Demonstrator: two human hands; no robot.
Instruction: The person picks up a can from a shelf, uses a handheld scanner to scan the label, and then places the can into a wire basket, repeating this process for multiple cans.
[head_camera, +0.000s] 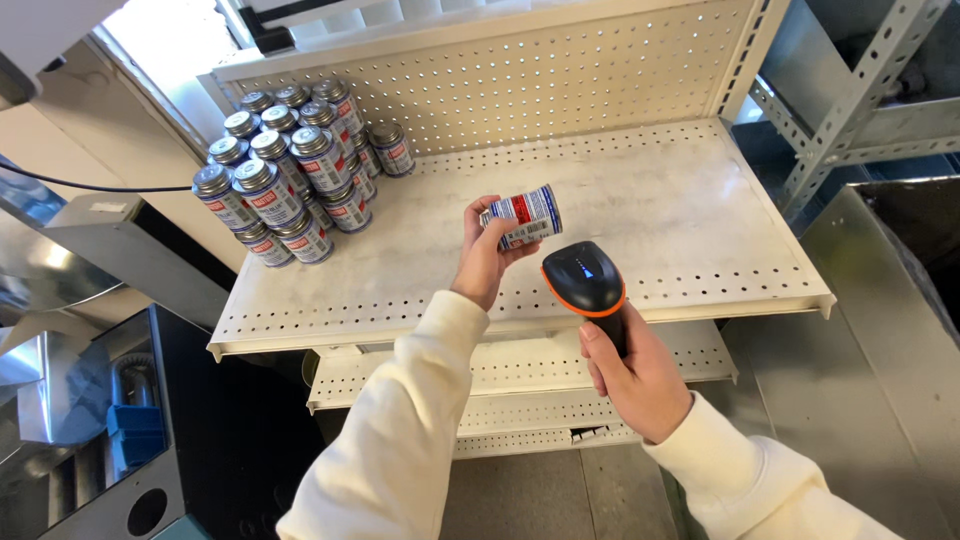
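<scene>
My left hand (484, 258) holds a small can (522, 217) with a red, white and blue label, tipped on its side above the perforated white shelf (640, 200). Just right of it and lower, my right hand (636, 375) grips a black handheld scanner with an orange band (585, 282), its head pointing up toward the can. Both arms wear cream sleeves. A stack of matching cans (290, 170) stands two layers high at the shelf's back left corner.
A pegboard back panel (560, 70) rises behind the shelf. Lower white shelves (520, 370) sit beneath it. Grey metal racking (860, 110) and a metal bin (900, 300) stand at the right. A dark cabinet (200, 420) and blue items sit at the left.
</scene>
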